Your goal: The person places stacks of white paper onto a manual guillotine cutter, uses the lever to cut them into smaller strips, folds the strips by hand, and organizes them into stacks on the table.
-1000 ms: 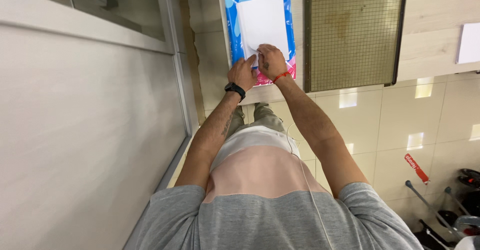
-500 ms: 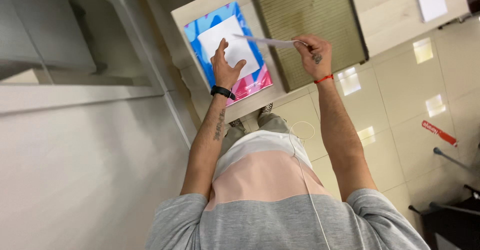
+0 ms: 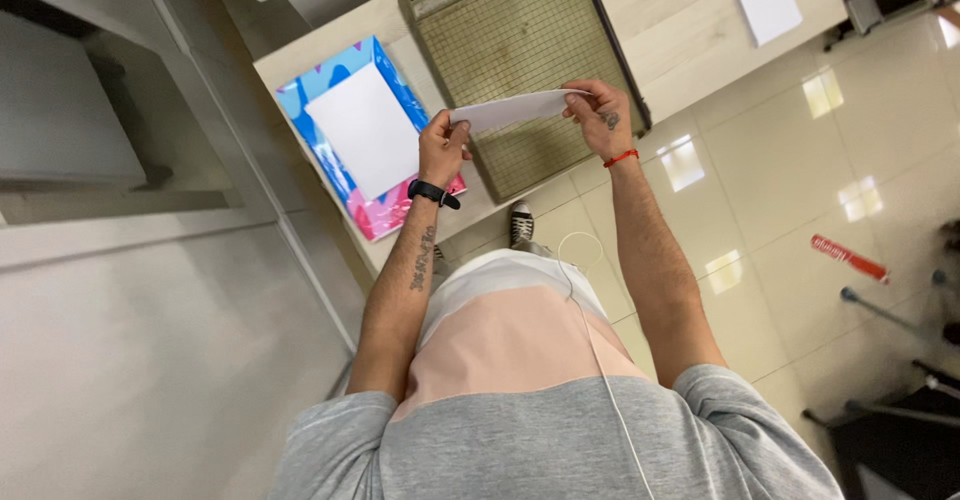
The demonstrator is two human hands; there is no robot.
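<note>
Paper sheet [image 3: 515, 110] between both hands' grip

I am holding a white sheet [image 3: 515, 110] between my left hand [image 3: 443, 147] and right hand [image 3: 600, 115] above the paper cutter [image 3: 530, 55].

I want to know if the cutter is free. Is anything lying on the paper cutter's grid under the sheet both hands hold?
Nothing visible: the white sheet, held by left hand and right hand, hangs above the paper cutter, whose grid looks bare.
</note>
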